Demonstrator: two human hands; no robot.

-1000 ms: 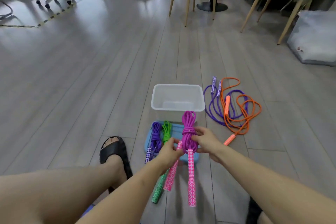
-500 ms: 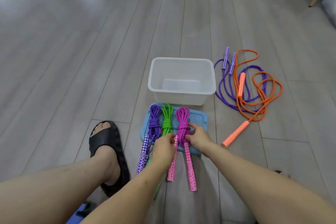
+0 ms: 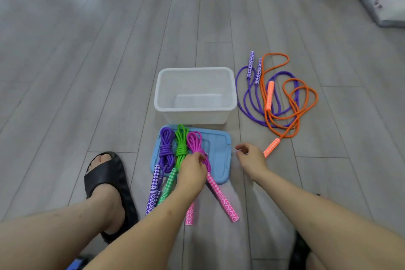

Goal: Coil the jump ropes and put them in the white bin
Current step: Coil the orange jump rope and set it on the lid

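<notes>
No words, labels, brand marks or numbers can be read anywhere in this view (the handles of the jump ropes carry only diamond and check patterns, not letters).
</notes>
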